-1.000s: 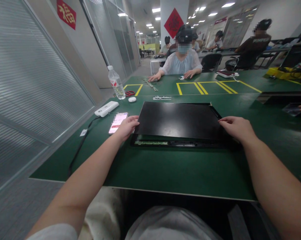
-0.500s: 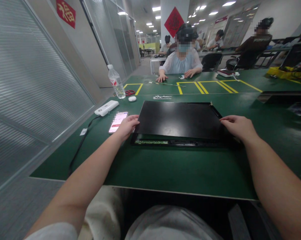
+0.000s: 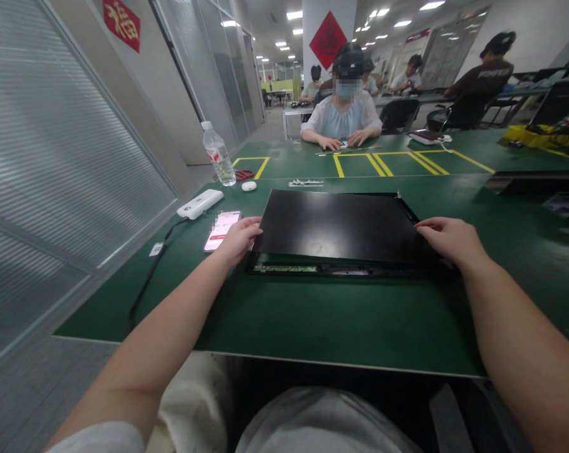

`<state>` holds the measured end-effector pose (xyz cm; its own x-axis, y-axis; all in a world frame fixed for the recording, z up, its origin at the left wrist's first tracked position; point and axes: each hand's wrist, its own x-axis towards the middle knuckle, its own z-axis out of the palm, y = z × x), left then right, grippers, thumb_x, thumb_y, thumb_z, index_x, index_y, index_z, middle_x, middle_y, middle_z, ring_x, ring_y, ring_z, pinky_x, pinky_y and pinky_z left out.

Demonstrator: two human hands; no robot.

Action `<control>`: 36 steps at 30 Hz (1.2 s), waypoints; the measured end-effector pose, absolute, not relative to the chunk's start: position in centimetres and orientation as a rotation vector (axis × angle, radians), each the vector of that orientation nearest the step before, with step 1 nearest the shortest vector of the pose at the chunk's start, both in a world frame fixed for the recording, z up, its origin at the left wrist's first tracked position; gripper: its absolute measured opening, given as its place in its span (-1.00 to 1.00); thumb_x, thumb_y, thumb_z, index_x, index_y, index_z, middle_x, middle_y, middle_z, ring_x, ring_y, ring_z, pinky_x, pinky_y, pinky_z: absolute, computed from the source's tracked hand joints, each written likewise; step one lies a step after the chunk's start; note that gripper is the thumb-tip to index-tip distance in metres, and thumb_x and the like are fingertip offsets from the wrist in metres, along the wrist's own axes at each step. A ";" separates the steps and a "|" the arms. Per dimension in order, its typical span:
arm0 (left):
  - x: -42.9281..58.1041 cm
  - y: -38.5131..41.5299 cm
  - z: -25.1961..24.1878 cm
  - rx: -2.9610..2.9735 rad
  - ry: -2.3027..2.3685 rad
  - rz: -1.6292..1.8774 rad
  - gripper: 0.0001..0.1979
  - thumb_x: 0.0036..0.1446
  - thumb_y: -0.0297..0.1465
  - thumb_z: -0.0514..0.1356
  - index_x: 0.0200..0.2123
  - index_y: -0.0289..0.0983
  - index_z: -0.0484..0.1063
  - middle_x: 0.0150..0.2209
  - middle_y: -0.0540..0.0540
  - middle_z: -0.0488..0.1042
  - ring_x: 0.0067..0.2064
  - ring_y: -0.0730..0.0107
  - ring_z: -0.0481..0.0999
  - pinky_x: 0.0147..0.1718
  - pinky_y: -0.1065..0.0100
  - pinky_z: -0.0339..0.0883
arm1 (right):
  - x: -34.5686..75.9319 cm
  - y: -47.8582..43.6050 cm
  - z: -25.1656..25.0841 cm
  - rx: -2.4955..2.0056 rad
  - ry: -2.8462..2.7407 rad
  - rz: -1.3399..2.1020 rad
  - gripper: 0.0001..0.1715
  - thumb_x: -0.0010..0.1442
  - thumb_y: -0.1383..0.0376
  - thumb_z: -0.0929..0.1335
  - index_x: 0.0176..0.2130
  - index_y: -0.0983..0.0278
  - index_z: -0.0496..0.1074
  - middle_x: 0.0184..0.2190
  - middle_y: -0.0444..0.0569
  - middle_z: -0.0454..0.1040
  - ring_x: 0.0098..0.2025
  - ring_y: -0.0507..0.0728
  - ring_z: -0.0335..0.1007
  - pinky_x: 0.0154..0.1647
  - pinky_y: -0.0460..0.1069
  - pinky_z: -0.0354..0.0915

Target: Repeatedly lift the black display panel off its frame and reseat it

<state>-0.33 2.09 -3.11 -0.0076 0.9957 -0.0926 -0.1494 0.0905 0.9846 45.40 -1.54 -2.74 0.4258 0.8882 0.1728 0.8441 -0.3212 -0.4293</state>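
A flat black screen panel (image 3: pixel 336 223) lies over a black display frame (image 3: pixel 374 270), slightly askew to it. Along the frame's near side, below the panel's front edge, a strip of green circuit board (image 3: pixel 287 268) shows. My left hand (image 3: pixel 242 240) is closed on the panel's left edge, thumb and fingers pinching it. At the opposite side, my right hand (image 3: pixel 447 239) pinches the right edge with thumb and forefinger. How much of the frame, if any, the right fingers also touch is hidden.
Left of the panel lie a lit phone (image 3: pixel 223 231), a white power bank (image 3: pixel 200 204) with a black cable, a white earbud case (image 3: pixel 249 186), red-handled scissors (image 3: pixel 245 174) and a water bottle (image 3: pixel 218 154). White strips (image 3: pixel 306 183) lie beyond the panel. A co-worker (image 3: pixel 345 116) sits opposite.
My hands and the panel have hardly moved. Across the table, the co-worker's hand on the left of the view has shifted right, closer to the other hand, and the thin strip there has moved with it.
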 end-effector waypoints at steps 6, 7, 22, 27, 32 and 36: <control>-0.3 2.1 -3.1 1.034 1.156 1.223 -0.65 -0.19 -0.60 0.30 -0.22 -0.33 0.53 -0.36 -0.09 0.61 -0.25 0.23 0.62 -0.19 0.27 0.48 | 45.4 -1.5 -2.7 -2.235 -1.464 0.144 -0.61 0.07 0.12 0.34 -0.21 0.16 0.69 -0.31 0.01 0.62 -0.22 0.21 0.49 -0.19 0.05 0.32; -0.3 2.1 -3.1 1.036 1.158 1.223 -0.65 -0.18 -0.60 0.30 -0.23 -0.32 0.53 -0.36 -0.09 0.61 -0.26 0.25 0.62 -0.20 0.27 0.48 | 45.4 -1.5 -2.8 -2.236 -1.466 0.146 -0.61 0.07 0.12 0.34 -0.21 0.16 0.69 -0.31 0.01 0.62 -0.23 0.21 0.48 -0.19 0.05 0.32; -0.6 2.3 -3.5 1.055 1.176 1.228 -0.66 -0.15 -0.54 0.37 -0.21 -0.30 0.54 -0.34 -0.07 0.63 -0.29 0.29 0.61 -0.30 0.33 0.45 | 45.9 -1.2 -2.9 -2.221 -1.395 0.214 -0.61 0.03 0.10 0.35 -0.25 0.17 0.69 -0.30 0.00 0.62 -0.28 0.18 0.45 -0.20 0.05 0.34; -0.4 2.2 -3.6 1.058 1.178 1.263 -0.65 -0.13 -0.55 0.41 -0.19 -0.31 0.56 -0.31 -0.10 0.64 -0.26 0.26 0.62 -0.18 0.27 0.49 | 46.1 -1.0 -3.1 -2.207 -1.341 0.286 -0.59 0.02 0.09 0.36 -0.22 0.18 0.68 -0.36 -0.01 0.60 -0.35 0.17 0.44 -0.21 0.07 0.36; -0.2 2.3 -3.7 1.088 1.188 1.298 -0.61 -0.13 -0.54 0.42 -0.14 -0.31 0.60 -0.16 -0.17 0.67 -0.07 0.14 0.64 0.00 0.16 0.47 | 46.3 -1.0 -3.2 -2.186 -1.301 0.320 -0.60 0.00 0.10 0.37 -0.22 0.18 0.68 -0.36 -0.01 0.60 -0.36 0.17 0.44 -0.22 0.08 0.38; -0.5 2.4 -3.9 1.139 1.247 1.321 -0.60 -0.21 -0.53 0.46 -0.19 -0.31 0.63 -0.05 -0.23 0.65 0.05 0.02 0.60 0.10 0.07 0.42 | 46.5 -0.9 -3.3 -2.182 -1.271 0.356 -0.58 -0.01 0.10 0.38 -0.20 0.18 0.68 -0.34 0.00 0.60 -0.36 0.16 0.44 -0.24 0.08 0.38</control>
